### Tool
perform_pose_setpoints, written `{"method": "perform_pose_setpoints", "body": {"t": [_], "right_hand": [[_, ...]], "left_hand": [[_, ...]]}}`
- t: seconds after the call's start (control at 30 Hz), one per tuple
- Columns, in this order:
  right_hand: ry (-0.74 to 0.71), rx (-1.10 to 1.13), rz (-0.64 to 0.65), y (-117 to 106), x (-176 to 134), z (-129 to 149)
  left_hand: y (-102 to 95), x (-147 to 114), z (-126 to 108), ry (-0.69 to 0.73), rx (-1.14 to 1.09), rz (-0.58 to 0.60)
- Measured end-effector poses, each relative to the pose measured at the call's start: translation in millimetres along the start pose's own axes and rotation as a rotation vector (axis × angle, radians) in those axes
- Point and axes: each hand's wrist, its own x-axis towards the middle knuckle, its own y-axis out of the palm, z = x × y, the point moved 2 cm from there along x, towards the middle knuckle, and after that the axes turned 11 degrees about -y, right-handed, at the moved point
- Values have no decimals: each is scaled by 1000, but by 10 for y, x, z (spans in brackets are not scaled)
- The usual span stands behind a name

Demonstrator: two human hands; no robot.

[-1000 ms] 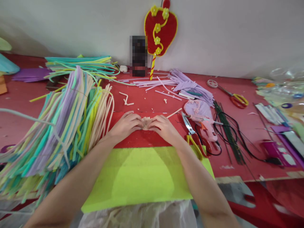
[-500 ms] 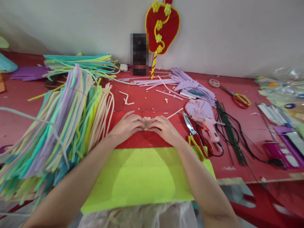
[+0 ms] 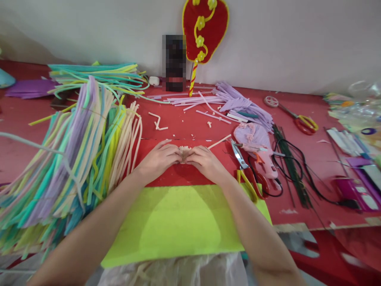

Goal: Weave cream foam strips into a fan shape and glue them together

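Note:
Between my two hands, over the red table, is a small cream-coloured fuzzy piece (image 3: pixel 185 149) that looks made of pipe cleaner. My left hand (image 3: pixel 160 159) has its fingers closed on the piece's left side, and my right hand (image 3: pixel 205 159) pinches the right side. The fingers hide most of its shape. A straight cream pipe cleaner (image 3: pixel 220 141) sticks out beyond my right hand; whether it joins the piece I cannot tell. Bent cream offcuts (image 3: pixel 157 122) lie behind my left hand. Scissors (image 3: pixel 244 169) with yellow and red handles rest right of my right hand.
Bundles of coloured pipe cleaners (image 3: pixel 80 147) crowd the left side. Lilac pipe cleaners (image 3: pixel 238 101) lie at the back. A pink glue gun (image 3: pixel 264 161) with a black cord sits at right. A lime-green sheet (image 3: pixel 178 222) covers the front edge. A red fan (image 3: pixel 205 33) stands against the wall.
The camera view has tilted slightly, so the background sits a little higher. Both hands remain in nearly the same place on the cream piece, with only slight finger movement.

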Motion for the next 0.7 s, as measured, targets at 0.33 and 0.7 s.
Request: {"method": "perform_pose_setpoints", "body": {"t": [0.33, 0.7], "right_hand": [[46, 64, -13, -47, -19, 24], [359, -169, -333, -340, -139, -64]], "left_hand": [[-63, 5, 0, -61, -57, 45], [-57, 12, 122, -391, -9, -168]]}}
